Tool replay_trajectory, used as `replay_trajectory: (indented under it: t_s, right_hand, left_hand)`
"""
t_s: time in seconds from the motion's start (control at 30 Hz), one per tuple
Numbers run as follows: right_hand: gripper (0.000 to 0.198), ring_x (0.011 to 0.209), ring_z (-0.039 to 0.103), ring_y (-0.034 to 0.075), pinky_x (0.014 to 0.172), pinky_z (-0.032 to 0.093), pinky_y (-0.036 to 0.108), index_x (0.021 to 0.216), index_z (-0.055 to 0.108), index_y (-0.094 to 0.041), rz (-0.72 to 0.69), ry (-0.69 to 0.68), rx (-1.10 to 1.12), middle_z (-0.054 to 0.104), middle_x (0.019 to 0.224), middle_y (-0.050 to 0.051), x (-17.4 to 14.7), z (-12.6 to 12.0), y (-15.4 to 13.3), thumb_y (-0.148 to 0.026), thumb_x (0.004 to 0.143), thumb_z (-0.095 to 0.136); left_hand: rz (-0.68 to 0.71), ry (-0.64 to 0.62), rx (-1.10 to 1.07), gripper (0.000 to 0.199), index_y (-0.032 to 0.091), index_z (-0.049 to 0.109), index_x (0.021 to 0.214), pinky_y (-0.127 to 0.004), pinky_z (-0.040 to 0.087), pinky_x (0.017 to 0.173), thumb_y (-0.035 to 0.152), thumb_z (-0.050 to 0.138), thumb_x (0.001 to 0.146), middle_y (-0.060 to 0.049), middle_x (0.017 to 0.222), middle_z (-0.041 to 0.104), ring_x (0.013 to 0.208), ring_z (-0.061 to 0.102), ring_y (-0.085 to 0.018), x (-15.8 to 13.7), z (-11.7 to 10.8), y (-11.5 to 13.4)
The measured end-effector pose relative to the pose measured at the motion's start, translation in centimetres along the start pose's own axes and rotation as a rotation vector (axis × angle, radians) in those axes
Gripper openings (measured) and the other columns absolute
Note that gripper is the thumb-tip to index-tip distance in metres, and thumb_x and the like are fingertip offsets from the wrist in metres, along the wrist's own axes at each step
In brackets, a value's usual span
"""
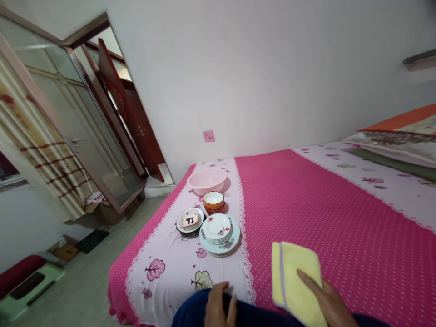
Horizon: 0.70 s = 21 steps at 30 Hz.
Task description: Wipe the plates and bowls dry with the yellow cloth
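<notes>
A folded yellow towel (pixel 296 268) with a grey stripe is in my right hand (pixel 329 297), thumb on top and the other fingers mostly hidden. My left hand (pixel 220 306) is by my dark blue clothing at the bottom edge, fingers apart and holding nothing. Beyond it on the bed stands a stack of plates (pixel 218 229), small flowered white ones on larger pale blue-green ones. To their left a small patterned dish (pixel 189 219) rests on dark-rimmed dishes (pixel 190 232). Orange bowls (pixel 214 202) are stacked behind, in front of a pink basin (pixel 207 180).
The bed (pixel 293 204) has a pink dotted cover with white printed bands. Pillows or folded bedding (pixel 402 136) lie at the far right. A glass-panelled door (pixel 78 127) stands at left, with a green and red stool (pixel 30 281) on the floor below.
</notes>
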State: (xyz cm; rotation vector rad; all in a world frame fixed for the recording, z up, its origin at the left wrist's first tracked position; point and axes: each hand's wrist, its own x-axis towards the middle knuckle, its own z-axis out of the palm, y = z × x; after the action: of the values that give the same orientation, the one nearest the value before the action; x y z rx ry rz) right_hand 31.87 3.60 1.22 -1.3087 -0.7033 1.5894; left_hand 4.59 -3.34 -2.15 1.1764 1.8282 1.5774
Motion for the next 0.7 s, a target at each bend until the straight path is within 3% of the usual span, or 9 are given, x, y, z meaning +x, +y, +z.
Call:
replay_trajectory:
  t_s: [0.13,0.2,0.3,0.47,0.7]
  right_hand:
    - [0.084,0.089,0.078,0.035,0.072,0.063,0.039,0.127,0.062,-0.006,-0.132,0.252,-0.131,0.079,0.106,0.02,3.8,-1.4,-1.7,-0.064,0.067,0.071]
    - [0.081,0.091,0.077,0.039,0.073,0.062,0.042,0.118,0.067,-0.005,-0.14,0.334,-0.222,0.079,0.101,0.023,5.5,-1.9,-1.7,-0.065,0.064,0.07]
    - [0.078,0.096,0.073,0.045,0.081,0.058,0.049,0.107,0.071,-0.005,-0.163,0.438,-0.368,0.078,0.095,0.026,7.4,-2.4,-1.0,-0.067,0.061,0.066]
    - [0.081,0.1,0.072,0.043,0.09,0.055,0.049,0.11,0.072,-0.004,-0.237,0.444,-0.495,0.077,0.102,0.026,8.7,-3.0,0.0,-0.07,0.065,0.057]
    - [0.085,0.097,0.072,0.042,0.088,0.054,0.049,0.118,0.071,-0.003,-0.277,0.428,-0.559,0.077,0.101,0.026,8.7,-3.2,0.2,-0.071,0.071,0.052]
  left_hand:
    - [0.144,-0.032,0.431,0.026,0.026,0.079,0.098,-0.055,0.04,0.109,0.039,0.072,0.077,-0.018,0.117,0.075,0.114,0.064,-0.042,1.9,-4.1,-3.3]
    - [0.168,-0.101,0.645,0.03,0.024,0.077,0.107,-0.049,0.041,0.109,0.037,0.061,0.085,-0.016,0.125,0.073,0.119,0.064,-0.037,2.0,-4.6,-4.0]
    - [0.156,-0.172,0.796,0.034,0.022,0.074,0.113,-0.044,0.042,0.107,0.034,0.05,0.091,-0.014,0.128,0.07,0.122,0.062,-0.032,1.9,-4.2,-3.5]
    - [0.113,-0.228,0.762,0.034,0.021,0.072,0.111,-0.041,0.043,0.104,0.037,0.048,0.092,-0.013,0.121,0.069,0.117,0.063,-0.029,2.2,-4.0,-1.9]
    - [-0.111,-0.315,0.529,0.044,0.021,0.068,0.096,-0.035,0.05,0.096,0.054,0.04,0.093,-0.007,0.101,0.076,0.103,0.069,-0.026,4.4,-7.7,-1.2]
